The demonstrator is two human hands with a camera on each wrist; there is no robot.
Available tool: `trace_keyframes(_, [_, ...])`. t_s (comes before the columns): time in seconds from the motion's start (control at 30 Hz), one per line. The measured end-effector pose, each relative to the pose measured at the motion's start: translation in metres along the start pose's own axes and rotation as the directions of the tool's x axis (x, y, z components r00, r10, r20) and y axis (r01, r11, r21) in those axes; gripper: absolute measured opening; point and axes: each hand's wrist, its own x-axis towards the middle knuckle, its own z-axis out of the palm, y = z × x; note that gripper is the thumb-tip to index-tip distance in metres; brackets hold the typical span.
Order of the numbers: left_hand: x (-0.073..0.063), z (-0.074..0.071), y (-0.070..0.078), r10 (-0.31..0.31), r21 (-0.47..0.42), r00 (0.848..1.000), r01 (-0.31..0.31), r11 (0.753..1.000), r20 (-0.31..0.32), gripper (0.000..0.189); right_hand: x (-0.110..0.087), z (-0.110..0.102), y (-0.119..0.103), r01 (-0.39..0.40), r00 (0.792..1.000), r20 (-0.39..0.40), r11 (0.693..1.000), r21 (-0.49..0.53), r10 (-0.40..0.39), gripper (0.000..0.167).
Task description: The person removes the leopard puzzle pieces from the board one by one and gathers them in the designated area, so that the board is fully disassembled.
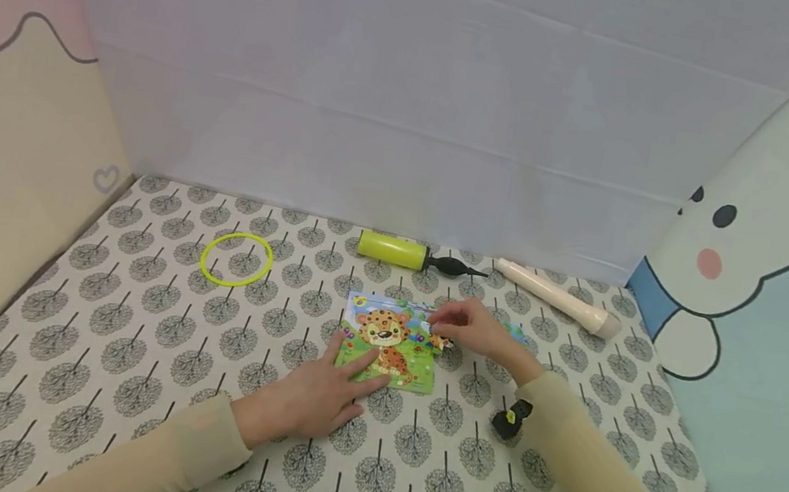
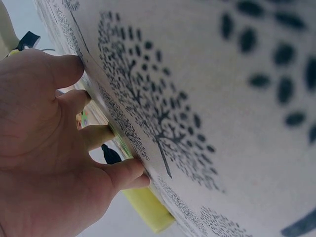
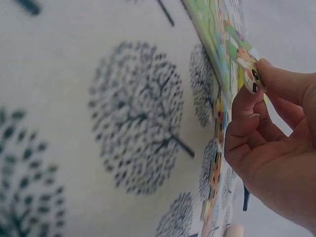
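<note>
At the centre of the head view, my left hand (image 1: pixel 313 394), fingers spread, rests on a leopard jigsaw puzzle (image 1: pixel 382 335); at its upper right, my right hand (image 1: pixel 472 327) pinches a puzzle piece (image 3: pixel 248 69).

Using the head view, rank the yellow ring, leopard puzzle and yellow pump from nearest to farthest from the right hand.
From the right hand:
1. Leopard puzzle, right beside it, on its left.
2. Yellow pump, farther back, toward the wall.
3. Yellow ring, well off to the left.
</note>
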Motion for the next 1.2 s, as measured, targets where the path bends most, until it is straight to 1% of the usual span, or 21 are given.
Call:
trace_keyframes(0.13, [0.0,0.0,0.001,0.01,0.018,1.0,-0.01,1.0,-0.001,0.056,-0.009,-0.005,0.003,-0.01,1.0,0.017,1.0,0.012,0.01,0.02])
trace_keyframes(0.27, [0.001,0.0,0.001,-0.001,0.01,1.0,0.001,1.0,0.003,0.055,-0.014,-0.008,0.005,-0.039,0.999,0.016,0.999,0.033,0.039,0.019])
trace_keyframes(0.43, [0.001,0.001,-0.001,-0.009,-0.019,1.0,0.009,1.0,0.002,0.055,-0.016,-0.01,0.007,-0.067,0.998,0.01,0.997,0.032,0.067,0.019])
trace_keyframes(0.63, [0.0,-0.001,0.0,-0.01,-0.039,1.0,0.01,0.999,0.003,0.055,-0.015,-0.01,0.013,-0.068,0.998,0.016,0.997,0.028,0.068,0.019])
trace_keyframes(0.7, [0.0,0.0,0.0,-0.011,-0.037,1.0,0.012,0.999,0.004,0.055,-0.016,-0.01,0.014,-0.043,0.999,0.015,0.999,0.0,0.043,0.019])
trace_keyframes(0.73, [0.0,0.0,0.0,-0.012,-0.034,1.0,0.012,0.999,0.004,0.055,-0.017,-0.009,0.009,-0.034,0.999,0.016,0.999,-0.017,0.034,0.019])
trace_keyframes(0.83, [0.0,0.0,0.0,-0.012,-0.032,1.0,0.012,0.999,0.0,0.054,-0.018,-0.007,0.007,0.001,1.0,-0.002,0.994,-0.109,-0.001,0.016])
trace_keyframes(0.93, [0.0,0.0,-0.001,-0.01,-0.029,1.0,0.009,1.0,-0.004,0.054,-0.017,-0.005,0.006,-0.002,1.0,-0.025,0.983,-0.185,-0.003,0.014])
trace_keyframes(0.97, [0.0,0.0,-0.001,-0.008,-0.029,1.0,0.008,1.0,-0.006,0.054,-0.016,-0.004,0.012,-0.006,0.999,-0.033,0.979,-0.203,-0.001,0.013])
trace_keyframes(1.03, [0.0,0.0,-0.001,-0.003,-0.028,1.0,0.003,1.0,-0.009,0.054,-0.016,-0.003,0.013,-0.015,0.999,-0.041,0.974,-0.224,0.005,0.013])
trace_keyframes(1.2, [-0.001,0.0,0.0,0.011,-0.018,1.0,-0.012,1.0,-0.02,0.054,-0.019,0.0,0.012,-0.017,0.999,-0.051,0.972,-0.236,0.006,0.01])
